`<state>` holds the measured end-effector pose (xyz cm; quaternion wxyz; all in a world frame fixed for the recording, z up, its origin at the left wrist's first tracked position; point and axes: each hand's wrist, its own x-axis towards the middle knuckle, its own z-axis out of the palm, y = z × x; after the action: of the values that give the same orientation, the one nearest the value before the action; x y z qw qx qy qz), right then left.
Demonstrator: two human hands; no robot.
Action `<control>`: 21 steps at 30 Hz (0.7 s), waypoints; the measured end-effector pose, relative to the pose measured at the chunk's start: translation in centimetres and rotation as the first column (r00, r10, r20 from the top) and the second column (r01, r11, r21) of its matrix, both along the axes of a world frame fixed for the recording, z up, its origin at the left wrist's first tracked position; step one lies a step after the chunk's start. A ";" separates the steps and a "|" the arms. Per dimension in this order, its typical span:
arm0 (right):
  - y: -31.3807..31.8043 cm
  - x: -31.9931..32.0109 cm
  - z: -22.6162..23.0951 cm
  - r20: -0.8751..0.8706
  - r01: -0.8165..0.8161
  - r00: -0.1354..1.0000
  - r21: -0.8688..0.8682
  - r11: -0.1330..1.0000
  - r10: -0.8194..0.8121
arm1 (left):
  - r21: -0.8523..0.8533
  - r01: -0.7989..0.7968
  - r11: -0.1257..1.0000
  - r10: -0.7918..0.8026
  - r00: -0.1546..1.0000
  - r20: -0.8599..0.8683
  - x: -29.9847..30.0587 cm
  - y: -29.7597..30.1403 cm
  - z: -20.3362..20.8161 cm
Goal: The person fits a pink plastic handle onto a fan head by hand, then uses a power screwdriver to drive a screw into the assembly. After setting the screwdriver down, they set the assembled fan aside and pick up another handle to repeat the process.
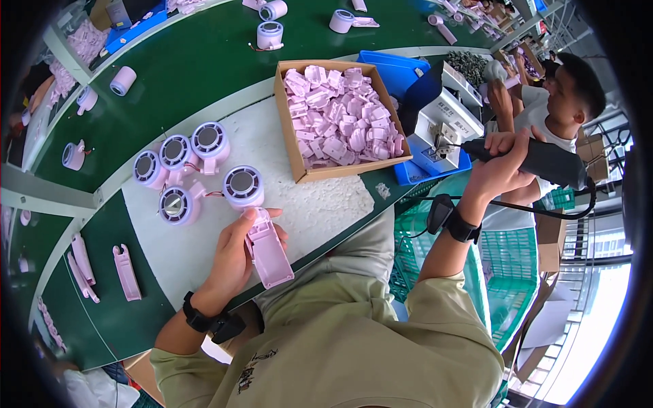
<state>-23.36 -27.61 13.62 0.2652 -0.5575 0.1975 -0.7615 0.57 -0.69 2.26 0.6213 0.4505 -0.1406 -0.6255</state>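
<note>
We are on a factory assembly line. A green conveyor belt (197, 68) carries pink fan parts, a cardboard box (340, 119) brims with pink plastic pieces, and another worker (558, 102) sits alongside us.

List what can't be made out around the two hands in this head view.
- Front of the pink handle: the left hand wraps it, fingers cover one side.
- Tip of the black screwdriver in the right hand: too small against the white machine.
- Lower layers in the cardboard box: buried under the top pink parts.
- Far end of the green belt: bent and blurred at the rim.
</note>
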 end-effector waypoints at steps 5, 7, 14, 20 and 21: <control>-0.5 1.4 -1.0 -0.147 0.239 0.963 0.076 0.968 -0.227 | 0.017 0.015 1.000 -0.015 1.000 0.016 -0.3 0.0 0.2; -0.1 1.1 -0.8 -0.142 0.142 0.983 0.154 0.978 -0.120 | 0.020 -0.007 1.000 0.005 0.995 0.102 -0.6 0.1 0.1; 3.4 0.5 -0.1 0.078 -0.101 0.993 0.242 0.965 0.084 | 0.046 -0.075 0.996 0.068 0.986 0.153 -1.0 0.0 0.2; 9.6 5.1 0.9 0.279 -0.601 0.793 0.204 0.773 0.542 | 0.047 -0.104 0.993 0.093 0.975 0.200 -2.4 -1.7 0.2; 10.3 6.4 0.4 0.294 -0.630 0.771 0.214 0.747 0.565 | 0.037 -0.119 0.992 0.111 0.978 0.175 -2.7 -2.1 0.0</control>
<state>-16.93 -17.28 13.99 0.5969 -0.4603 0.0917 -0.6507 -2.12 -2.75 2.24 0.6310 0.5251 -0.1528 -0.5502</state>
